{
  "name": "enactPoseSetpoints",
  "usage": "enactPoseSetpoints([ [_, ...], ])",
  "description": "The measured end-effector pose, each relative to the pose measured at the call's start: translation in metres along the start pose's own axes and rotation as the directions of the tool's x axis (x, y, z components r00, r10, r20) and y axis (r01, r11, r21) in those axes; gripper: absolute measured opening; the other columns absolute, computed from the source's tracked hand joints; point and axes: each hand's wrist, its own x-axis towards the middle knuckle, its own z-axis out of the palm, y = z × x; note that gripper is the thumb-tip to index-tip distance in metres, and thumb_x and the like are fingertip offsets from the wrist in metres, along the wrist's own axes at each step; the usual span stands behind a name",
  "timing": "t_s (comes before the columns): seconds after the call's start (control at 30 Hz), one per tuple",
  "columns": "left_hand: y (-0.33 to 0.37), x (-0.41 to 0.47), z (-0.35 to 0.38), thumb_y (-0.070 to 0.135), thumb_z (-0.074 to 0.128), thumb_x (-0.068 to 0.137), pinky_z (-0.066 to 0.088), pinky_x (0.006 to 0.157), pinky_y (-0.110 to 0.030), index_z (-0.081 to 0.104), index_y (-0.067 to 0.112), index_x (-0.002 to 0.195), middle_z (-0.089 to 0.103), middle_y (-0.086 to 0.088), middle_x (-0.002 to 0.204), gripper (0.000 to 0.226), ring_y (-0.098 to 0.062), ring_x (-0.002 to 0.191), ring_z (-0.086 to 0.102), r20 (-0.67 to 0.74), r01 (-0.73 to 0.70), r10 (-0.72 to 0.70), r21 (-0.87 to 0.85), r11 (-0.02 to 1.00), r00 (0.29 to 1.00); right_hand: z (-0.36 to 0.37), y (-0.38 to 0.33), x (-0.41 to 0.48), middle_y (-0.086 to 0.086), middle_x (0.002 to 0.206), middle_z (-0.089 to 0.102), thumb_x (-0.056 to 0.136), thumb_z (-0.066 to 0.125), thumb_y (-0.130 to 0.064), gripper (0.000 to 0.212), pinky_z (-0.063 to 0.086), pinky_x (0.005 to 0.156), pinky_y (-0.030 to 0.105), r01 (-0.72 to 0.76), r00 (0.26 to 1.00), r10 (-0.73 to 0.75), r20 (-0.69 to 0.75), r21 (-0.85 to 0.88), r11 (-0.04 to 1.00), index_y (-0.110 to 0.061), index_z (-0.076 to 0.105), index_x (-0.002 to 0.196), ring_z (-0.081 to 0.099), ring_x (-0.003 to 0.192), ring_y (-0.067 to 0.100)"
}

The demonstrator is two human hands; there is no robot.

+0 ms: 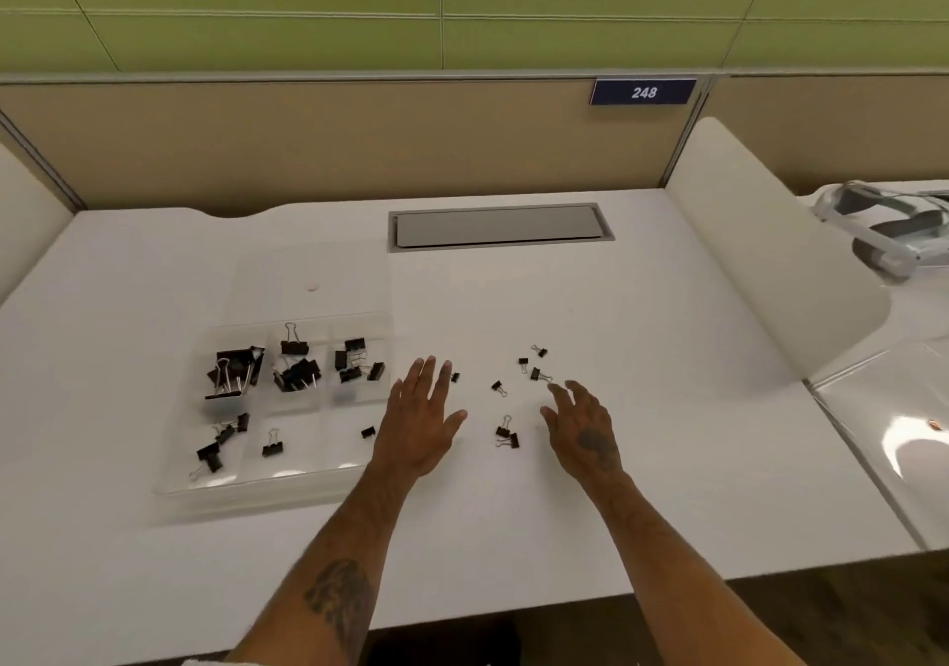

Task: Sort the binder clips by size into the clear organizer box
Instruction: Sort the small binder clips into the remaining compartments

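Binder clips [534, 374]: several loose on desk [642, 409]; others in organizer box [267, 480]. Left hand [421, 421], right hand [585, 429]: spread, holding nothing.

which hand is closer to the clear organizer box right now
Left. The left hand is spread open right beside the right edge of the clear organizer box. The right hand is farther to the right, past the loose clips on the table.

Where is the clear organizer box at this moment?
In the head view, the clear organizer box lies on the white desk, left of centre, just left of the left hand.
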Motion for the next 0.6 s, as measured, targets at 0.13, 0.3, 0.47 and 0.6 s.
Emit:
enactPoseSetpoints([
  [0.13,0.009,0.004,0.009,0.060,0.020,0.091,0.014,0.121,-0.040,0.013,0.018,0.153,0.009,-0.006,0.162,0.075,-0.021,0.149,0.003,0.000,0.000,0.000,-0.031,1.000,1.000,-0.001,0.009,0.022,0.005,0.139,0.043,0.099,0.041,-0.031,0.042,0.035,0.102,0.036,0.035,0.999,-0.034,-0.021,0.042,0.999,-0.021,0.041,0.139,0.042,0.123,0.025],
  [0.3,0.012,0.014,0.015,0.049,0.039,0.098,0.015,0.119,-0.036,0.016,0.017,0.153,0.013,-0.006,0.161,0.067,-0.021,0.149,0.007,0.023,-0.009,0.010,-0.056,0.998,1.000,-0.001,0.005,0.049,0.006,0.131,0.050,0.096,0.047,-0.024,0.034,0.045,0.090,0.038,0.093,0.995,-0.089,-0.047,0.087,0.992,-0.021,0.052,0.130,0.047,0.116,0.027],
  [0.47,0.012,0.022,0.014,0.035,0.054,0.095,0.036,0.110,-0.045,0.039,0.009,0.145,0.035,-0.012,0.152,0.058,-0.028,0.142,0.029,0.035,-0.026,0.028,-0.052,0.998,0.999,0.005,0.004,0.065,-0.001,0.147,0.040,0.096,0.047,-0.021,0.036,0.044,0.094,0.038,0.165,0.985,-0.166,0.043,0.026,0.986,-0.021,0.054,0.131,0.040,0.128,0.025],
  [0.6,0.007,0.022,0.021,0.023,0.071,0.082,0.056,0.079,-0.045,0.059,0.010,0.124,0.056,-0.010,0.132,0.045,-0.029,0.121,0.053,-0.002,-0.105,0.105,-0.008,0.994,0.994,0.016,0.006,0.066,0.002,0.127,0.056,0.094,0.045,-0.015,0.026,0.045,0.080,0.034,0.188,0.982,-0.188,-0.006,-0.021,0.982,-0.016,0.063,0.113,0.050,0.109,0.027],
])
